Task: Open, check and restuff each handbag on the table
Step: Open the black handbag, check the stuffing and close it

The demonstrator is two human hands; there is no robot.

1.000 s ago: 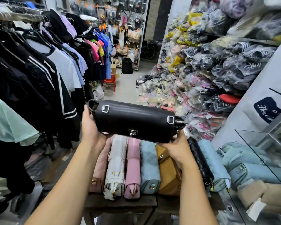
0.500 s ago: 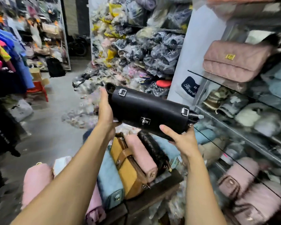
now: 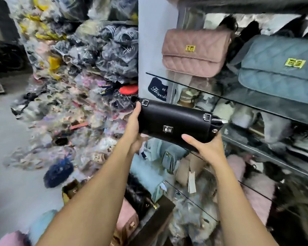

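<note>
I hold a black handbag (image 3: 176, 121) with silver clasp and buckles lying sideways in the air, in front of glass shelves. My left hand (image 3: 134, 128) grips its left end. My right hand (image 3: 205, 148) supports its lower right corner from beneath, near the zip end. The bag looks closed. Below my arms, the row of handbags on the wooden table (image 3: 160, 221) shows partly: a black quilted one (image 3: 139, 196), a pink one (image 3: 126, 221) and a pale blue one (image 3: 41, 226).
Glass shelves (image 3: 203, 91) on the right carry a pink quilted bag (image 3: 194, 52), a blue quilted bag (image 3: 281, 68) and furry bags lower down. A heap of plastic-wrapped goods (image 3: 82, 82) fills the left against the grey floor (image 3: 9, 132).
The view has swung right, from the clothes rack and table toward the shelves. The black bag has travelled right with both hands still on it, now close to the glass shelf.
</note>
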